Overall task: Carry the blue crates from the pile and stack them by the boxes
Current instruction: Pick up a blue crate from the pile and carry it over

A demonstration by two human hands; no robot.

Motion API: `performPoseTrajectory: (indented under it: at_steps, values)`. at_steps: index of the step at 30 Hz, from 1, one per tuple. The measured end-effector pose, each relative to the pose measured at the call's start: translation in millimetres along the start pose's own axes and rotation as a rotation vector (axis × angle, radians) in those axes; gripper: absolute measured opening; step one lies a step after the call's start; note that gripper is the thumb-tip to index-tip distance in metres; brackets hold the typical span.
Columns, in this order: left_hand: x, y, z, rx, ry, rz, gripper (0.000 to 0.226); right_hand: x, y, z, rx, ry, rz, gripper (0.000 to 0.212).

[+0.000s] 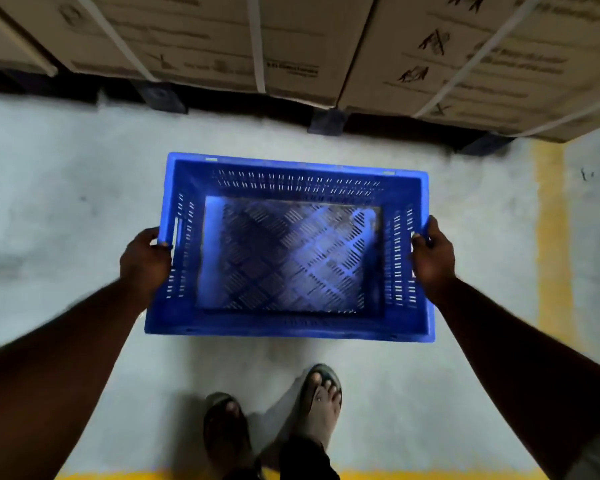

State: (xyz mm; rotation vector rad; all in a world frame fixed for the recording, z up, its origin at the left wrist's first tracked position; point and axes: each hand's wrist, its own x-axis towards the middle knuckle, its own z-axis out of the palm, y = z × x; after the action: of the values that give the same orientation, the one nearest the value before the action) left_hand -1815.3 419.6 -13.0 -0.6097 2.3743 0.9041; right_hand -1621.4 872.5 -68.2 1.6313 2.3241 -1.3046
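In front of the person's feet, seen from the head camera, a blue crate [288, 327] sits level between both arms, its open top facing up and its slotted base and perforated walls bare inside. The left hand [145, 261] grips the left short wall at the handle slot, fingers curled over the rim. The right hand [433, 258] grips the right short wall the same way, thumb over the top edge. The frame is smeared, so the crate may be resting on the grey floor [66, 188] or held just above it; I cannot tell which. Beyond its far long side stand cardboard boxes [194, 39] bound with white straps [257, 43], raised on dark blocks [328, 121]; a strip of floor separates them from the crate. A yellow line [551, 237] runs along the floor to the right, well apart from the crate. Two sandalled feet [323, 400] stand just behind the near wall
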Motion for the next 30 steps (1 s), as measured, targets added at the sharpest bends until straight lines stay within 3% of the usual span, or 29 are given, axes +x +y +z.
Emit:
performPoseTrajectory:
  at_steps: [4, 8, 12, 20, 27, 30]
  values:
    - [23.5, 18.5, 27.5, -0.015, -0.019, 0.032, 0.046, 51.5, 34.1, 19.8, 0.055, 0.013, 0.040, 0.065]
    - [48.6, 27.1, 45.6, 0.017, -0.021, 0.095, 0.033, 49.9, 6.2, 22.9, 0.130, 0.004, 0.090, 0.055]
    - [65.6, 31.6, 56.9, -0.010, -0.023, 0.113, 0.024, 62.0, 2.9, 33.3, 0.128, -0.019, 0.020, 0.053]
    - [89.0, 48.3, 63.8, -0.012, -0.006, 0.245, 0.021, 97.0, -22.2, 37.2, 0.196, 0.017, 0.005, 0.069]
    - [93.2, 62.5, 63.7, 0.295, -0.078, 0.291, 0.042, 98.5, -35.5, 25.4, -0.040, -0.085, -0.037, 0.068]
    - [60.1, 56.2, 55.4, 0.423, -0.136, 0.200, 0.038, 54.3, -37.3, 16.1, -0.197, -0.110, -0.025, 0.052]
